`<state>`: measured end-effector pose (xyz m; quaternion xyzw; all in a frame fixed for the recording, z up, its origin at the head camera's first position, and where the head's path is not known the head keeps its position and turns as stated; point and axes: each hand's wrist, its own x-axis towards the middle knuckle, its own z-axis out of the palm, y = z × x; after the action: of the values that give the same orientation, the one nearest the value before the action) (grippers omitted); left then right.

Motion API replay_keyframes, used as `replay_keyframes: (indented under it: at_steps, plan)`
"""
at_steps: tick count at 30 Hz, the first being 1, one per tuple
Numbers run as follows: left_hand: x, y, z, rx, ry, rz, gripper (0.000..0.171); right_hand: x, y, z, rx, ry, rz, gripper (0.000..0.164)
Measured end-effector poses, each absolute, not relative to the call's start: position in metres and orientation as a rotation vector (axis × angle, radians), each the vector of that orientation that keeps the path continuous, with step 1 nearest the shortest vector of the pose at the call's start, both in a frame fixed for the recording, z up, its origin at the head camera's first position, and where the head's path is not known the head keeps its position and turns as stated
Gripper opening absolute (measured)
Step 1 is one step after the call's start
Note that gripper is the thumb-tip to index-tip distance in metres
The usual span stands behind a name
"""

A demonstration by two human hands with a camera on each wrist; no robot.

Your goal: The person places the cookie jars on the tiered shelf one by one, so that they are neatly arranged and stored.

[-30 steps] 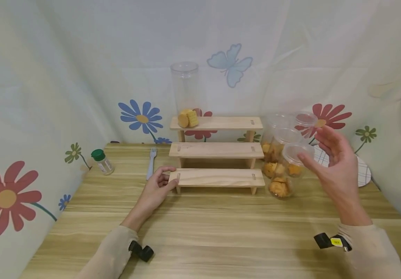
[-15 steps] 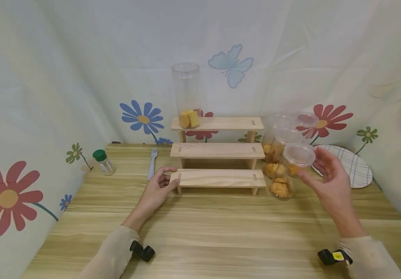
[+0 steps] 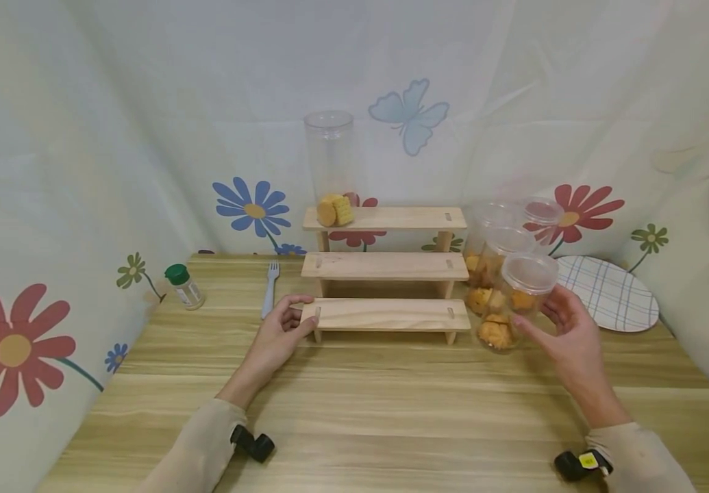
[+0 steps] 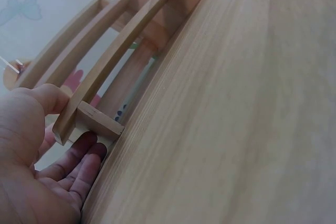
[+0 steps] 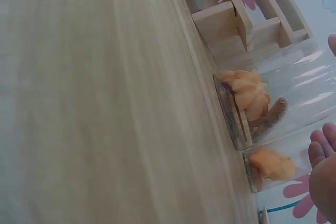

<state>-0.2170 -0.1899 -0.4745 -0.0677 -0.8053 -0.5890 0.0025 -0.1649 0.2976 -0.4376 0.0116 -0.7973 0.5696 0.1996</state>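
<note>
A three-step wooden shelf [image 3: 385,315] stands mid-table. My left hand [image 3: 280,332] grips the left end of its lowest step. In the left wrist view the thumb side lies over the board, with fingers [image 4: 86,174] beneath it by the leg. On the right, my right hand [image 3: 573,335] curls round the foremost clear lidded jar [image 3: 523,308], thumb on its near side. Orange cookie-like pieces [image 5: 251,95] lie at that jar's bottom. How firmly the fingers press is hard to tell. Several similar jars [image 3: 492,219] stand close behind it.
A tall clear jar [image 3: 331,157] with yellow biscuits [image 3: 336,210] stands on the top step, left end. A pale fork [image 3: 270,287] and a green-capped shaker [image 3: 185,287] lie left of the shelf. A checked round mat [image 3: 613,294] sits at the right.
My right hand has come down and left, from beside the jar lids to round the foremost jar's body. The left hand keeps its place on the lowest step.
</note>
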Motion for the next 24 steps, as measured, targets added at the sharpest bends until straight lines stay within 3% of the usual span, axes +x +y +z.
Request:
replay_keyframes:
  at_steps: [24]
  plan:
    - [-0.216, -0.189, -0.475, -0.204, -2.529, -1.839, 0.043, -0.171, 0.297, -0.459, 0.22, -2.295, 1.605, 0.055]
